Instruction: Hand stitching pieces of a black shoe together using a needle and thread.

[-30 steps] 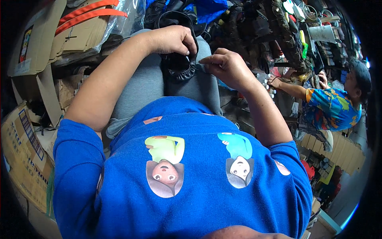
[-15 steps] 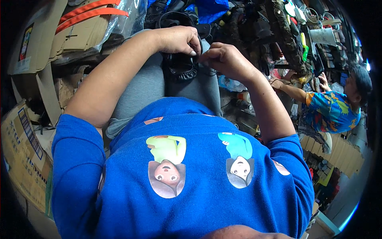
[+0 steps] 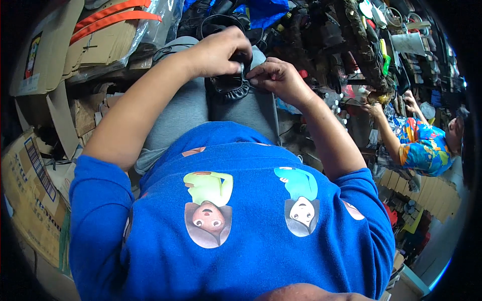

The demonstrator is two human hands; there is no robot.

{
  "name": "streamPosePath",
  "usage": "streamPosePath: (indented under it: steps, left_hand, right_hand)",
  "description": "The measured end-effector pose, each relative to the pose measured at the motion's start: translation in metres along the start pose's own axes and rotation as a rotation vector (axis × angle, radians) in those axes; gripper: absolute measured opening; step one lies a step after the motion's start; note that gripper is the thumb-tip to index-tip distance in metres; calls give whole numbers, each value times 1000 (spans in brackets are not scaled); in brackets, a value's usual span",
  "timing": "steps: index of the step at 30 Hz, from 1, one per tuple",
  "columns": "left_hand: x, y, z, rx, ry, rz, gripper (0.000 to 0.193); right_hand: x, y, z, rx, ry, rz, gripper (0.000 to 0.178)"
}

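A small black leather piece with a gathered, ruffled edge [image 3: 228, 86] lies on my lap over grey trousers. My left hand [image 3: 221, 50] closes over its top and holds it down. My right hand [image 3: 273, 75] pinches its right edge with fingertips together. Whether a needle or thread sits between those fingers is too small to tell. My blue printed shirt fills the lower half of the view.
Cardboard boxes [image 3: 35, 165] stack at my left, with orange straps in a plastic bag [image 3: 118, 20] above them. Dark bags and goods [image 3: 351, 45] crowd the right. Another person in a patterned blue shirt [image 3: 419, 145] reaches toward that pile at far right.
Both hands have shifted slightly toward each other over the black piece; my right hand's fingers have drawn in to pinch its edge. The other person stays at the right.
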State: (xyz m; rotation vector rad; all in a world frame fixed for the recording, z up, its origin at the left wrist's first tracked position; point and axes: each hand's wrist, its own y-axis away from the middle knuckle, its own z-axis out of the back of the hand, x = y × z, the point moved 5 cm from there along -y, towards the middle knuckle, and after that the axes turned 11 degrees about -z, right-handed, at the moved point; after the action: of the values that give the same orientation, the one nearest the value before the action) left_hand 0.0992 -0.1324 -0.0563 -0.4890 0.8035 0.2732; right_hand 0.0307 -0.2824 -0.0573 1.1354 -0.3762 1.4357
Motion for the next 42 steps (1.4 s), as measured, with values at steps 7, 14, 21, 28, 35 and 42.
streamPosePath:
  steps: [7,14,21,28,35,42]
  left_hand:
    - [-34,54,21,-228,-77,191,40]
    - [-56,73,-4,-224,-570,133,11]
    - [-53,68,-7,-236,-733,160,13]
    - [-33,62,-6,-215,-428,163,15]
    - [-32,61,-7,-181,-489,203,18]
    - [-30,56,-10,-168,-462,178,15]
  right_hand:
    - [0,27,-6,-167,245,119,26]
    - [10,48,-26,-438,620,191,34]
    - [-2,38,-15,-378,536,200,32]
    - [-14,6,10,-71,313,130,29]
    - [-14,-6,12,20,387,22,23]
    - [-16,-7,9,119,72,-9,23]
